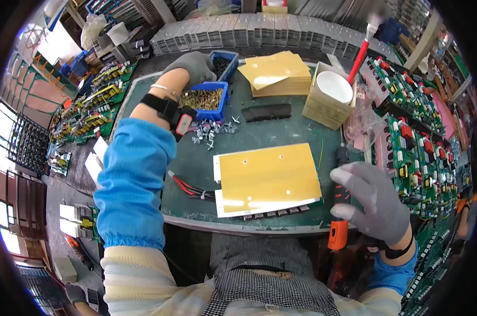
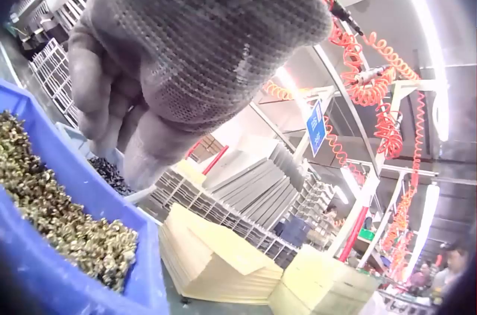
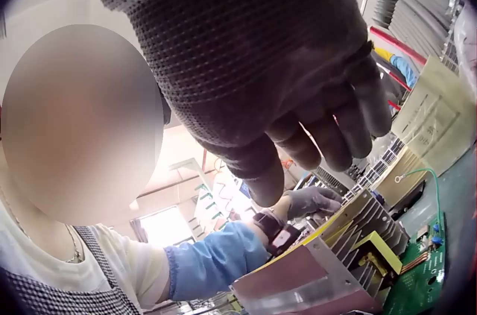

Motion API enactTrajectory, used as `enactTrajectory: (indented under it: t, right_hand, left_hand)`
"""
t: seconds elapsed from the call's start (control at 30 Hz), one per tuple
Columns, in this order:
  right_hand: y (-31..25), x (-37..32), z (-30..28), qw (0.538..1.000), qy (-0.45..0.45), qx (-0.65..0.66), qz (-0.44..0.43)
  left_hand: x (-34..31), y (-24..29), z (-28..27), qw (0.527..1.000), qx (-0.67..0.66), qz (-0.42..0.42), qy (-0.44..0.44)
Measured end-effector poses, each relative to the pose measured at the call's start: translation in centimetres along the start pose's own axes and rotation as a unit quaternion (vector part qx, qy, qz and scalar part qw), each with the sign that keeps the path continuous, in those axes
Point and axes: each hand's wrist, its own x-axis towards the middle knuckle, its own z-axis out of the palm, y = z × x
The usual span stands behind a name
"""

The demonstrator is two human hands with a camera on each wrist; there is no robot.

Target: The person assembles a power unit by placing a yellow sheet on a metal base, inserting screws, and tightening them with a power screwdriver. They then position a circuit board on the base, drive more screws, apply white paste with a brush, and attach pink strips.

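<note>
**L hand at the screw bins, R hand by the driver**

L hand [image 1: 195,66], grey glove, is upper centre in the head view. The dark-screw bin [image 1: 229,55] is just to its right, and the brass-screw bin [image 1: 213,114] just below it. In the wrist view its fingers [image 2: 141,151] bend down twd. the dark screws; can't tell if they pinch anything.

R hand [image 1: 378,203] is lower right, fingers loose & spread, holding nothing. Its fingertips overlap the black-orange screwdriver [image 1: 338,234] at the right edge of the surface [image 1: 280,131]; contact unclear.

Yellow board [image 1: 270,176] lies flat mid-frame, left of R hand and well below the bins.
</note>
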Motion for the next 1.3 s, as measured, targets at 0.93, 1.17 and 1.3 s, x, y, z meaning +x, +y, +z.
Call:
enactTrajectory:
  t: [0.93,1.17,1.3]
  right_hand:
    - [-2.7,-0.1,-0.3,0.998,0.021,0.007,-0.052]
    - [-6.5,3.1,-0.9,0.993,0.018,0.064,-0.097]
    - [-7.7,5.5,0.7,0.983,0.095,0.131,-0.091]
  left_hand:
    - [-1.4,-1.8,2.1,0.618,-0.786,0.001,0.016]
    - [-12.4,-0.3,5.6,0.355,-0.922,0.057,-0.146]
    - [-16.8,0.1,7.1,0.298,-0.929,0.065,-0.210]
